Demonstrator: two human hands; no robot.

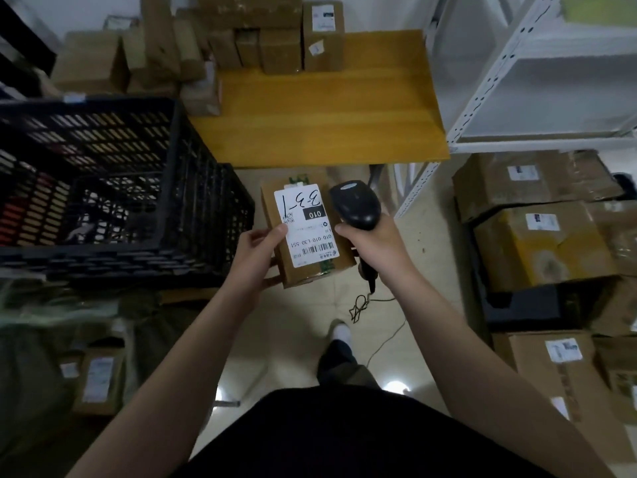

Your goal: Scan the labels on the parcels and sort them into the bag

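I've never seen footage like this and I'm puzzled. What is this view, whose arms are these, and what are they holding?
There is no machine here: one picture, taken by a camera worn on a person's head, looking down at their own arms. The left hand grips a small cardboard parcel, its white label facing up. The right hand grips a black barcode scanner, its head beside the label. A black crate stands at the left, a wooden table with stacked boxes lies ahead, and more parcels sit at the right.
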